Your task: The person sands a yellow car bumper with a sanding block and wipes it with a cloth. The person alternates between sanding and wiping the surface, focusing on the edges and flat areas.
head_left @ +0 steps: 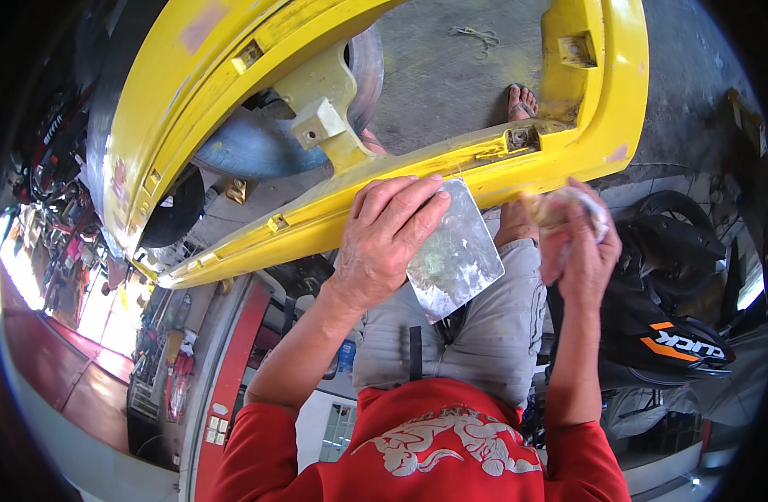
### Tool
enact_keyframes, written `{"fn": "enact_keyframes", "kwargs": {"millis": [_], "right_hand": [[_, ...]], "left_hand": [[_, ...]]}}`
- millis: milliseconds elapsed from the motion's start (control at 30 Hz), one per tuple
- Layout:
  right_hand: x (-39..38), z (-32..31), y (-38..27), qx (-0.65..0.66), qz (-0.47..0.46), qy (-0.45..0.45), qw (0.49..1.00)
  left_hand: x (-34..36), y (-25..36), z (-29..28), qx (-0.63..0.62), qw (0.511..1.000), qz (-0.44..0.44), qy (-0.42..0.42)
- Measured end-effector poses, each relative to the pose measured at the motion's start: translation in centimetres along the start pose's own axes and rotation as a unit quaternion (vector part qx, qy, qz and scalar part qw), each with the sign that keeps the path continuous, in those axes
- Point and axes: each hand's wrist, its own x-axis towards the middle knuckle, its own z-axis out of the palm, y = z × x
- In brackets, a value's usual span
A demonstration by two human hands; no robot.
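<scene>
Plate: smeared metal mixing plate (455,251) over the lap, just below the yellow body panel (384,180).
Left hand (384,243): clamped on the plate's upper edge.
Right hand (581,243): closed around a crumpled wad (568,209).
Risk: the tilted plate could slip, dropping filler onto the grey shorts (484,335).

black motorcycle panel (677,335) | right | orange-white sticker (681,343)

Scraper blade (455,251) between hands, body panel (317,209) just beyond.
</scene>
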Motion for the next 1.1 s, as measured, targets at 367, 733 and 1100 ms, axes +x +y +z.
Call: {"fn": "enact_keyframes", "kwargs": {"millis": [367,733,1100], "right_hand": [[-1.0,5.4,4.7,0.179,0.252,-0.182,0.933],[-0.4,5.0,5.7,0.273,0.276,-0.129,0.912],[0.7,3.7,4.7,0.301,0.258,-0.116,0.911]], "left_hand": [[-0.7,-0.8,2.3,0.006,1.0,-0.007,-0.024],[1.8,0.2,2.5,0.023,0.999,0.012,-0.045],[4.3,1.9,3.0,0.026,0.998,0.01,-0.063]]}}
